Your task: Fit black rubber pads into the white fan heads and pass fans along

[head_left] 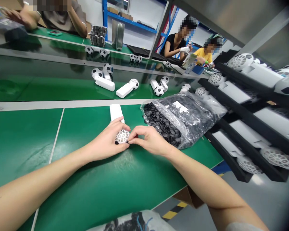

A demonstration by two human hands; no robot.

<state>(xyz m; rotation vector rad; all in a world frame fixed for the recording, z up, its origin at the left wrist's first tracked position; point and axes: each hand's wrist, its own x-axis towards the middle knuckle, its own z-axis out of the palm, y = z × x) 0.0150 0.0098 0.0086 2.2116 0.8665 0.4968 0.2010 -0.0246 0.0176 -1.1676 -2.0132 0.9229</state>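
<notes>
A white device with a handle (116,112) and a round football-patterned lattice head (122,136) lies on the green table. My left hand (110,138) is wrapped round the head, the thumb at its near side. At the head's right edge, my right hand (144,138) pinches something small and dark, probably a black piece, though the fingertips mostly cover it. Right of my hands lies a clear plastic bag (183,118), its open mouth showing many small black pieces (161,123).
Finished-looking football-headed devices (127,88) lie on the green belt (69,86) beyond a pale rail (50,104). Black racks (245,115) holding white devices slant along the right. Across the belt sit several people, with a metal container (118,35) and a phone (54,32) near them.
</notes>
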